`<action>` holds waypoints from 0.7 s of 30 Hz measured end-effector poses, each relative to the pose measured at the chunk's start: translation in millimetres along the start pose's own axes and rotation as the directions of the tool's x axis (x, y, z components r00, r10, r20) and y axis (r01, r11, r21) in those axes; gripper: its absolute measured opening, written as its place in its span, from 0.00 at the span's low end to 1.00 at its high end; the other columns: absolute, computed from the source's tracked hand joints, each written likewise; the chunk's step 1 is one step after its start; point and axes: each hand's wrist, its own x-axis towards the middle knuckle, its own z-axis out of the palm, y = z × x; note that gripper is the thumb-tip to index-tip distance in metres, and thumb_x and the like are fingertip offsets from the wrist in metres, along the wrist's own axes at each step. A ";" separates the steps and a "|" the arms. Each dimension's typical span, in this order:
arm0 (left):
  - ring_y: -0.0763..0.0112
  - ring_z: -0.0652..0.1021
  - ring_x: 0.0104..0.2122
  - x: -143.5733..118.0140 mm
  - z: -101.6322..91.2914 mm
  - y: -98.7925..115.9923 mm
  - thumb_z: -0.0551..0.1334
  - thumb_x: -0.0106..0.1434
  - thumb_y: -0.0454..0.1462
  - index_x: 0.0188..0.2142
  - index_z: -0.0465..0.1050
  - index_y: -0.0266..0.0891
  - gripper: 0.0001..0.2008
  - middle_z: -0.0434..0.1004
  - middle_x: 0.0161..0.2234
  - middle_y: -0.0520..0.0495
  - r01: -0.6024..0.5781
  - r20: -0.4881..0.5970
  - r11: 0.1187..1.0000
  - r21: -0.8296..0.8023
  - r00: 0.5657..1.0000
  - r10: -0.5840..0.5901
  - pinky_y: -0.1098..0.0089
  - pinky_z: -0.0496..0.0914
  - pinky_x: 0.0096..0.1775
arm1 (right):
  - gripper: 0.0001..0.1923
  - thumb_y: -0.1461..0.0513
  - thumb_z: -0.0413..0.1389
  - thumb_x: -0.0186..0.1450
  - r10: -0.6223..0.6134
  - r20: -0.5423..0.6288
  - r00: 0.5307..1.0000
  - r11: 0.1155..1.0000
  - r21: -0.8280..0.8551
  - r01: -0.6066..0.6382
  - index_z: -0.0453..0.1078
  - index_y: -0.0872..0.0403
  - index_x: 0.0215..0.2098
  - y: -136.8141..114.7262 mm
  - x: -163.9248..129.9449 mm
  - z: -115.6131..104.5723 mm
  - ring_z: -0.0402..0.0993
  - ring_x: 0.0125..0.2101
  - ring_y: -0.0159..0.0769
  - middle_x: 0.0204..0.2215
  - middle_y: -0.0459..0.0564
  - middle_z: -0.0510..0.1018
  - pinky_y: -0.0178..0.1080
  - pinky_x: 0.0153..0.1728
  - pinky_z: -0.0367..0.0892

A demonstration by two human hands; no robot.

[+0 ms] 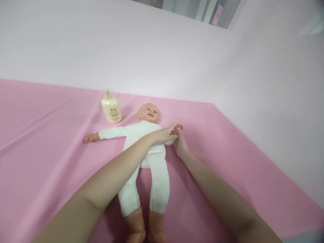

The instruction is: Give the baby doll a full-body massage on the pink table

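Note:
A baby doll with a hard plastic head and a white cloth body lies on its back, one arm stretched out to the left. My left hand reaches across the doll's chest to its hand on the right side, fingers closed about it. From the right, my right hand grips the same small hand, with its fingers partly hidden. Beyond the doll's outstretched arm stands a pale yellow pump bottle with dark print, which neither hand touches.
Pink cloth covers the table, with some creases on the left and an edge running down the right side. A white wall rises behind it. At the top is a window-like opening.

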 end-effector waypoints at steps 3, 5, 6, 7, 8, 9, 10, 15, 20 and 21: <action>0.59 0.80 0.54 -0.4 -0.9 2.7 0.60 0.70 0.42 0.73 0.51 0.41 0.36 0.78 0.58 0.39 0.044 0.050 0.999 -0.011 0.998 -0.044 0.64 0.71 0.55 | 0.18 0.46 0.64 0.63 0.020 -0.004 1.000 1.000 0.001 -0.020 0.75 0.45 0.46 1.4 1.8 -1.0 0.78 0.55 0.39 0.44 0.44 0.82 0.42 0.59 0.72; 0.59 0.80 0.54 -0.8 -1.4 4.4 0.60 0.70 0.41 0.74 0.50 0.41 0.36 0.78 0.58 0.39 0.056 0.052 0.998 -0.013 0.997 -0.056 0.63 0.71 0.57 | 0.19 0.46 0.65 0.62 0.029 -0.011 1.000 1.000 0.003 -0.029 0.75 0.44 0.46 1.7 2.1 -1.4 0.78 0.55 0.39 0.44 0.43 0.82 0.42 0.58 0.72; 0.58 0.80 0.54 -0.9 -1.6 4.9 0.61 0.70 0.41 0.74 0.50 0.41 0.37 0.78 0.58 0.39 0.058 0.052 0.998 -0.014 0.997 -0.057 0.63 0.70 0.57 | 0.19 0.46 0.65 0.62 0.026 -0.015 1.000 1.000 0.004 -0.026 0.75 0.44 0.46 1.5 1.9 -1.5 0.77 0.55 0.39 0.44 0.43 0.82 0.41 0.58 0.72; 0.58 0.80 0.54 -0.9 -1.6 5.0 0.61 0.70 0.41 0.74 0.50 0.42 0.37 0.77 0.58 0.39 0.056 0.050 0.998 -0.016 0.997 -0.056 0.63 0.70 0.57 | 0.18 0.46 0.65 0.62 0.022 -0.019 1.000 1.000 0.005 -0.021 0.75 0.44 0.46 1.1 1.5 -1.4 0.77 0.56 0.38 0.44 0.43 0.82 0.41 0.58 0.72; 0.58 0.79 0.54 -0.8 -1.6 5.0 0.61 0.70 0.41 0.74 0.50 0.42 0.37 0.77 0.59 0.39 0.053 0.049 0.998 -0.019 0.997 -0.052 0.62 0.70 0.57 | 0.18 0.46 0.65 0.62 0.019 -0.021 1.000 1.000 0.005 -0.018 0.75 0.44 0.45 0.6 0.8 -1.2 0.77 0.56 0.38 0.44 0.43 0.82 0.41 0.58 0.72; 0.58 0.80 0.54 -0.7 -1.5 4.6 0.61 0.70 0.41 0.74 0.50 0.42 0.37 0.77 0.59 0.39 0.050 0.049 0.999 -0.022 0.998 -0.048 0.62 0.70 0.58 | 0.18 0.46 0.65 0.62 0.018 -0.020 1.000 1.000 0.005 -0.017 0.75 0.44 0.45 0.1 0.1 -0.9 0.77 0.56 0.38 0.43 0.42 0.82 0.41 0.58 0.73; 0.58 0.80 0.54 -0.4 -1.4 4.2 0.61 0.70 0.41 0.74 0.50 0.42 0.37 0.77 0.59 0.39 0.046 0.049 0.999 -0.027 0.998 -0.045 0.61 0.70 0.58 | 0.17 0.46 0.65 0.62 0.017 -0.017 1.000 1.000 0.004 -0.017 0.75 0.44 0.45 -0.4 -0.5 -0.6 0.77 0.56 0.38 0.43 0.42 0.82 0.41 0.58 0.73; 0.57 0.80 0.54 1.4 -0.5 1.0 0.62 0.68 0.41 0.73 0.53 0.41 0.37 0.77 0.59 0.38 0.029 0.038 0.998 -0.048 0.999 -0.027 0.60 0.71 0.57 | 0.17 0.46 0.66 0.61 0.014 -0.009 1.000 1.000 0.019 -0.014 0.76 0.44 0.43 -0.8 -1.3 0.5 0.78 0.54 0.39 0.43 0.42 0.83 0.41 0.59 0.73; 0.59 0.80 0.53 0.8 -1.1 2.7 0.61 0.69 0.41 0.73 0.52 0.42 0.36 0.78 0.58 0.40 0.044 0.045 0.999 -0.021 0.998 -0.043 0.63 0.71 0.56 | 0.18 0.46 0.66 0.61 0.015 -0.024 1.000 1.000 0.026 -0.015 0.76 0.45 0.44 0.4 0.2 0.8 0.77 0.55 0.38 0.44 0.43 0.83 0.40 0.57 0.73; 0.58 0.80 0.53 0.3 -1.4 3.8 0.61 0.69 0.41 0.74 0.50 0.42 0.37 0.78 0.58 0.39 0.057 0.047 0.998 -0.010 0.997 -0.056 0.62 0.71 0.56 | 0.18 0.46 0.66 0.61 0.013 -0.021 1.000 1.000 0.025 -0.013 0.76 0.45 0.44 0.5 0.4 0.8 0.77 0.55 0.38 0.44 0.43 0.83 0.39 0.57 0.73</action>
